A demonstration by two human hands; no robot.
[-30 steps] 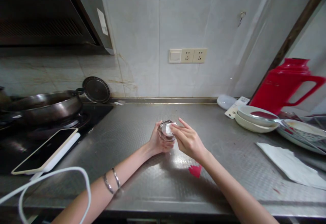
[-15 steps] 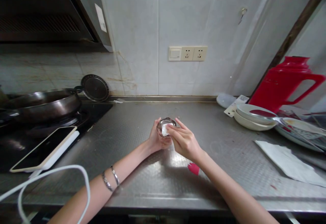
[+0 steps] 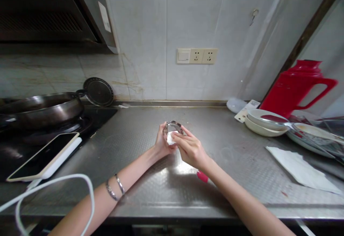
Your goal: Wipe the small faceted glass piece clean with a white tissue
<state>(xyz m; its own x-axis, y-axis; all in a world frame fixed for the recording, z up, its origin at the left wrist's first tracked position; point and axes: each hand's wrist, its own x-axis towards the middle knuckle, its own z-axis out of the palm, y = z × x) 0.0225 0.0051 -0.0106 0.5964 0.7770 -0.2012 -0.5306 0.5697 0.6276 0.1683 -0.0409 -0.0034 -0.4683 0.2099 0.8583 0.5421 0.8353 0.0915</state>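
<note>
A small dark, see-through glass dish (image 3: 173,125) is held over the middle of the steel counter. My left hand (image 3: 162,143) wraps round its left side and underside. With bent fingers, my right hand (image 3: 192,149) presses a small white tissue (image 3: 171,138) against the inside of the dish near its front rim. The right fingertips are partly hidden behind the tissue and one another. A small red piece (image 3: 202,176) lies on the counter beside my right forearm.
On the left are a pan (image 3: 45,110) on the stove, a phone (image 3: 43,157) and a looping white cable (image 3: 90,193). To the right stand stacked bowls (image 3: 264,130), plates, a red flask (image 3: 290,89) and a folded white paper (image 3: 301,168).
Both hands and the dish have shifted slightly left in view, along with the surroundings. The tissue now sits a little nearer the dish's front left rim.
</note>
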